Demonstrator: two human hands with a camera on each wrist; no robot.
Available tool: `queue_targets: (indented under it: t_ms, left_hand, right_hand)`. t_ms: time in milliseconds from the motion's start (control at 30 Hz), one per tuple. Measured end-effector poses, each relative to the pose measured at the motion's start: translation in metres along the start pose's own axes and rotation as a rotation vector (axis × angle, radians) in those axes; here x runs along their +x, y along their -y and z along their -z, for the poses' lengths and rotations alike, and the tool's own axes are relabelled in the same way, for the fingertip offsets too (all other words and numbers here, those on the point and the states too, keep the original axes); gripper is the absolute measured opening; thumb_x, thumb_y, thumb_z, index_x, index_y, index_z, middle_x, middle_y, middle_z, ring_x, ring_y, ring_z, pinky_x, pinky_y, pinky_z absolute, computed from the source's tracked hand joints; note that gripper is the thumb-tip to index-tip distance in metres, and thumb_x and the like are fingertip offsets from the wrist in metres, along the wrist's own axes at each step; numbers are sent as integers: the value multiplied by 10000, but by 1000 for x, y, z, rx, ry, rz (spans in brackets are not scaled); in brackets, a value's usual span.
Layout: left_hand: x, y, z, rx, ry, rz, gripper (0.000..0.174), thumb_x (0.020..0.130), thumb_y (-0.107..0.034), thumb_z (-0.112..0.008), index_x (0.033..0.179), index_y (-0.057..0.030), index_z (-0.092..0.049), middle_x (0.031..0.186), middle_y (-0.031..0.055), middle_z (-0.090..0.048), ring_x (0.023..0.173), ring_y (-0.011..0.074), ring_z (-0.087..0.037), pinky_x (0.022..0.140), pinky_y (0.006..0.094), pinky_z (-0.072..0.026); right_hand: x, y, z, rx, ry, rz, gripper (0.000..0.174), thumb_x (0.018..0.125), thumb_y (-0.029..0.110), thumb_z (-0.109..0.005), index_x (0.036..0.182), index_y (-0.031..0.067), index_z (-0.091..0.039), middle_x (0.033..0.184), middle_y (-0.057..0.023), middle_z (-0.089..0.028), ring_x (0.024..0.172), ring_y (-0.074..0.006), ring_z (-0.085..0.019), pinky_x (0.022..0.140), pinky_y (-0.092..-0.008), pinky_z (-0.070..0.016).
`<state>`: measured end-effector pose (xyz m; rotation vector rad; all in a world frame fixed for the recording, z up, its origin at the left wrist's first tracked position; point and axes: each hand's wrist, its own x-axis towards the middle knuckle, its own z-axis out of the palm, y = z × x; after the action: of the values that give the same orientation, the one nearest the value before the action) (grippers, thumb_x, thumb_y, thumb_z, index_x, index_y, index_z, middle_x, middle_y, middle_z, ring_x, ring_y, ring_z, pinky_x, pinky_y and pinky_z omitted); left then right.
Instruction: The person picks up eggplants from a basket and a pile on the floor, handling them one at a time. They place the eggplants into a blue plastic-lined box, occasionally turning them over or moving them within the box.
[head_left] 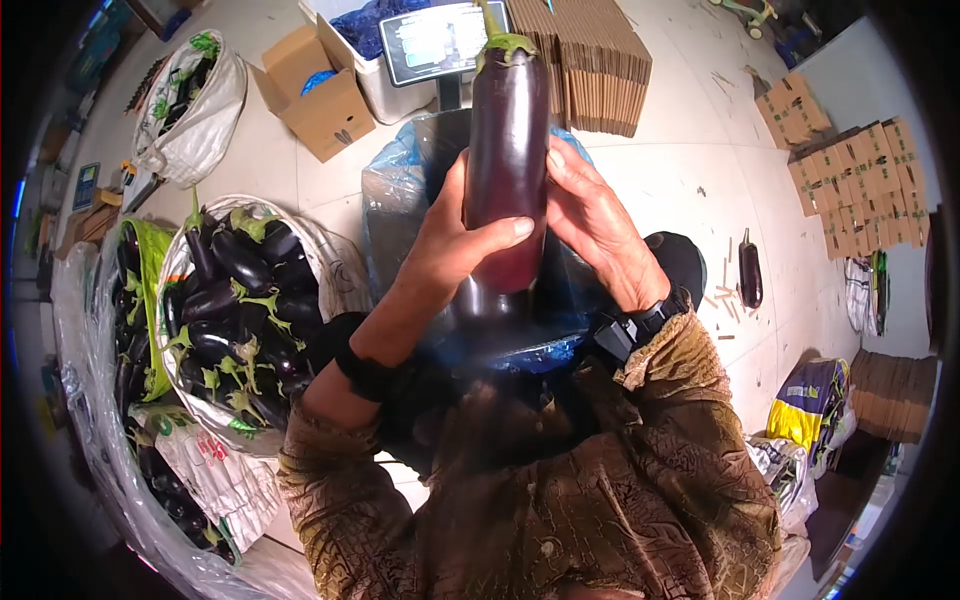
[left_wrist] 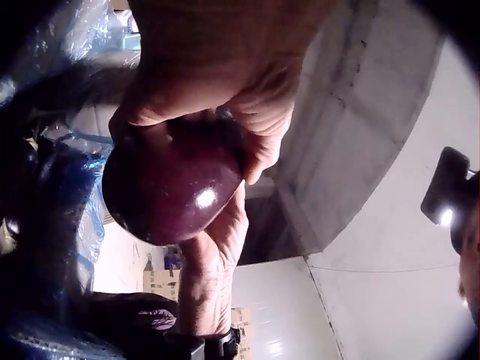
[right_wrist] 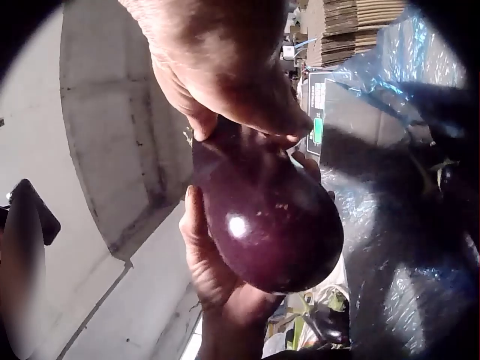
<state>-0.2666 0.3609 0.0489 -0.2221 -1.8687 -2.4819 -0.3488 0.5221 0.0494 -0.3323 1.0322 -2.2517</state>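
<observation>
A large, glossy dark purple eggplant (head_left: 508, 140) is held up in both hands, its green stem end pointing away from the body. My left hand (head_left: 440, 245) grips its lower left side, the thumb lying across the front. Along the right side, my right hand (head_left: 605, 240) holds it with thumb and fingers. The rounded bottom end of the eggplant (left_wrist: 169, 187) faces the left wrist camera, and the right wrist view shows the same smooth end (right_wrist: 277, 225) below the right hand. Beneath the hands stands a container lined with a blue plastic bag (head_left: 395, 190); dark eggplants show inside.
Just beyond the bag is a scale display (head_left: 432, 45), with stacked flattened cardboard (head_left: 605, 70) beside it. On the left, a white sack (head_left: 345, 265) brims with eggplants. An open carton (head_left: 325, 110) stands farther off. A single eggplant (head_left: 750, 272) lies on the floor at right.
</observation>
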Motion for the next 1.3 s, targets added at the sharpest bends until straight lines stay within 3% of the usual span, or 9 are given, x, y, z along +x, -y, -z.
queue_targets:
  t_ms: [300,400,500,600,700,867,1000,1067,1300]
  left_hand:
    - [-7,-11,-5,-293,74,94,727,876,-146,-617,1485,-26,-239,1364,85,-429,1274,160,-409,1072,321,-331]
    - [-4,-4,1,-67,73,42,721,894,-205,-609,1482,-23,-234,1299,106,-502,1195,179,-499,1021,323,-389]
    - [-3,-25,9,343,35,353,795,907,-329,-630,1480,28,-210,1000,134,-677,925,180,-649,800,308,-518]
    - [-7,-22,26,299,-65,443,864,899,-347,-649,1489,80,-184,943,123,-689,917,142,-642,751,298,-531]
    - [-9,-13,34,420,-28,439,733,910,-367,-647,1467,-6,-337,965,69,-637,882,146,-617,789,314,-533]
    - [-11,-12,49,363,-76,441,648,905,-331,-656,1397,27,-432,954,97,-674,852,148,-635,751,286,-519]
    - [-10,-45,66,426,-64,471,562,927,-361,-615,1367,-32,-495,1104,110,-666,998,227,-652,850,344,-510]
    - [-15,-53,78,368,-127,471,543,934,-369,-598,1350,-30,-510,1103,109,-667,1009,229,-648,853,350,-511]
    - [-40,-50,120,362,-228,543,447,963,-326,-555,1329,-71,-534,1107,117,-670,1008,215,-646,870,348,-506]
  right_hand:
    - [-2,16,3,-7,146,-136,468,958,228,-620,1344,3,-482,1246,-99,-591,1150,-179,-569,1019,-330,-443]
    - [-2,14,10,-18,120,-160,443,934,224,-651,1294,3,-515,1162,-93,-630,1052,-176,-623,953,-324,-490]
    - [-4,10,10,-203,-22,-219,492,842,178,-745,1248,-1,-533,1122,-113,-634,1025,-202,-630,939,-332,-491]
    - [-5,-3,11,-299,-43,-261,553,821,197,-769,1265,-15,-515,1122,-126,-626,1038,-216,-621,936,-354,-483]
    - [-1,-8,9,-321,-64,-311,635,802,246,-788,1288,-29,-485,1138,-143,-613,1058,-228,-608,945,-367,-475]
    - [-3,-14,8,-427,-132,-353,712,775,292,-810,1321,-16,-472,1166,-140,-608,1095,-235,-594,1002,-366,-451]
    - [1,-27,20,-594,-127,-381,805,694,241,-852,1330,-41,-447,1160,-167,-610,1116,-267,-571,1064,-379,-353]
    - [1,-29,13,-695,-125,-376,858,671,263,-881,1301,-79,-409,1134,-201,-616,1094,-283,-599,989,-390,-455]
    - [4,-66,32,-1123,-102,-367,932,628,348,-884,1321,-53,-407,1161,-232,-610,1146,-333,-580,999,-361,-437]
